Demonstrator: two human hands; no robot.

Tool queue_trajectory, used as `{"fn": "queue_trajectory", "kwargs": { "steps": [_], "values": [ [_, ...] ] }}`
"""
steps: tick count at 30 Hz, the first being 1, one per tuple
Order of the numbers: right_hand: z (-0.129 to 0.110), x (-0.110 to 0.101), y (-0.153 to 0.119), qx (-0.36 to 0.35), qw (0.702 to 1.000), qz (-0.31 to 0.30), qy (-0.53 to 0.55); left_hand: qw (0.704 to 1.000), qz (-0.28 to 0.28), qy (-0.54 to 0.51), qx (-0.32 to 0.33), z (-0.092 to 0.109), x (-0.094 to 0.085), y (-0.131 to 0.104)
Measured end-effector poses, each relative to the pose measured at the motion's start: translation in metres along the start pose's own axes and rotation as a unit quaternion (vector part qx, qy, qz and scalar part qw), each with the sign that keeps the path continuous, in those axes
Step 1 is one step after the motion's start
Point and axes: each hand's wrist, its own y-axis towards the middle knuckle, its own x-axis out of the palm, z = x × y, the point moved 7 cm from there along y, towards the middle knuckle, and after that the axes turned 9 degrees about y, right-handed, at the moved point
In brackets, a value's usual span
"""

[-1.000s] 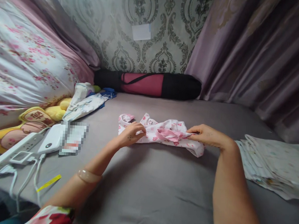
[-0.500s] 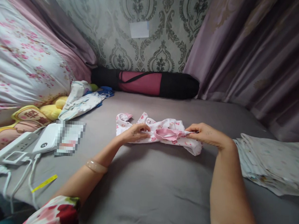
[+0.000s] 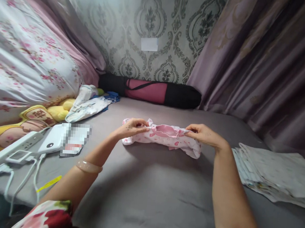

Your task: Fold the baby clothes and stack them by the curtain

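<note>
A small white garment with pink prints (image 3: 161, 139), like a baby's top, hangs between my hands just over the grey bed sheet (image 3: 142, 189). Its pink-trimmed neck opening faces up toward me. My left hand (image 3: 133, 128) pinches the cloth at the left of this opening, thumb against fingers. At the right of the opening, my right hand (image 3: 201, 133) pinches the fabric the same way. The lower part of the garment droops, and I cannot tell whether it touches the sheet.
Folded pale cloths (image 3: 275, 173) lie at the right. On the left are a power strip (image 3: 13, 153) with white cables, a white power bank (image 3: 54, 139), a yellow plush pillow (image 3: 24, 130) and crumpled clothes (image 3: 88, 105). A black and pink long bag (image 3: 148, 91) lies along the wall.
My left hand has moved to the edge of the neck opening. The garment has been raised and stretched, its opening pulled straighter between both hands. The view has tilted slightly.
</note>
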Motion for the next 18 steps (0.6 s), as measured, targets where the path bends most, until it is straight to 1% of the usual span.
{"fn": "queue_trajectory", "kwargs": {
  "steps": [2,5,7,8,9,10,11,13,14,15,16,18],
  "values": [
    [-0.011,-0.003,0.005,-0.006,1.000,0.008,0.012,0.999,0.026,0.020,0.016,0.003,-0.016,0.005],
    [-0.027,-0.012,0.013,-0.018,1.000,0.011,0.017,0.992,0.095,0.067,0.049,0.012,-0.049,0.020],
    [-0.040,-0.022,0.017,-0.027,1.000,0.010,0.012,0.983,0.127,0.108,0.080,0.026,-0.071,0.032],
    [-0.049,-0.030,0.018,-0.037,0.999,0.019,0.009,0.976,0.141,0.129,0.100,0.037,-0.082,0.038],
    [-0.059,-0.040,0.018,-0.053,0.998,0.040,0.006,0.968,0.160,0.151,0.121,0.049,-0.093,0.043],
    [-0.070,-0.052,0.018,-0.076,0.994,0.076,0.006,0.957,0.189,0.170,0.141,0.063,-0.104,0.046],
    [-0.081,-0.065,0.016,-0.104,0.987,0.123,0.008,0.942,0.231,0.185,0.158,0.077,-0.116,0.048],
    [-0.103,-0.090,0.011,-0.164,0.961,0.221,0.016,0.904,0.328,0.205,0.180,0.104,-0.136,0.047],
    [-0.111,-0.098,0.010,-0.188,0.949,0.252,0.017,0.888,0.364,0.213,0.185,0.114,-0.143,0.047],
    [-0.118,-0.103,0.010,-0.205,0.943,0.262,0.012,0.878,0.377,0.225,0.188,0.121,-0.146,0.049],
    [-0.124,-0.105,0.013,-0.212,0.943,0.256,-0.001,0.878,0.367,0.241,0.191,0.127,-0.146,0.054],
    [-0.132,-0.106,0.018,-0.219,0.944,0.243,-0.037,0.888,0.318,0.270,0.192,0.129,-0.143,0.068]
  ]
}}
